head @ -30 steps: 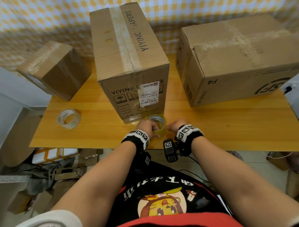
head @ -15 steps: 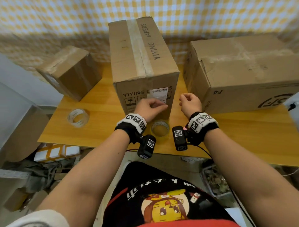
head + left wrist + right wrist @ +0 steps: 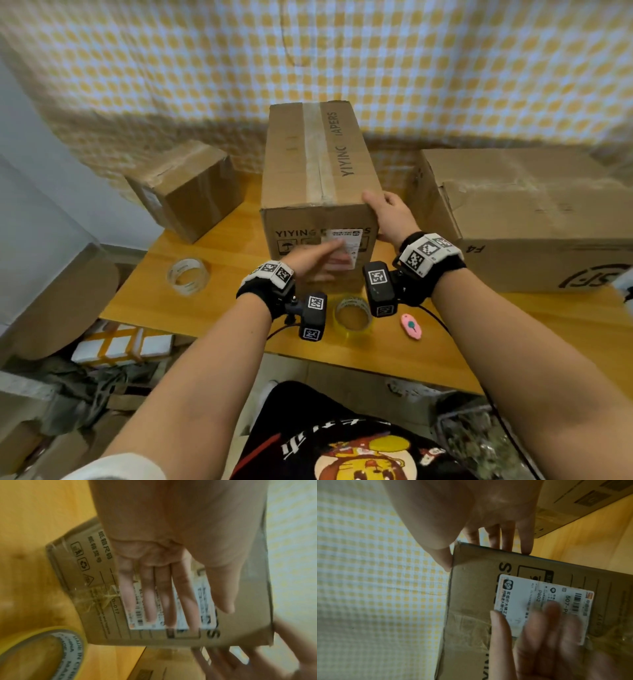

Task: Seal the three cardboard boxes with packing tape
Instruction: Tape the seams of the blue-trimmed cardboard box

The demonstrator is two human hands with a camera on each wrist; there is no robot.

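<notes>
a person's left hand [image 3: 317,262] presses flat on the middle box [image 3: 318,192]; right hand [image 3: 388,214] grips its corner; likely smoothing tape; next needs the roll [image 3: 352,317].

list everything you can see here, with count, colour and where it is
cardboard boxes: 3, brown, on the table; small at left, tall in the middle, wide at right
tape rolls: 2; clear at left, yellowish at the near edge
small oval object: 1, pink, beside the yellowish roll
table: 1, yellow wood
checked cloth: 1, yellow and white, behind
left hand: flat on the tall box's front label
right hand: grips its top right corner
</notes>
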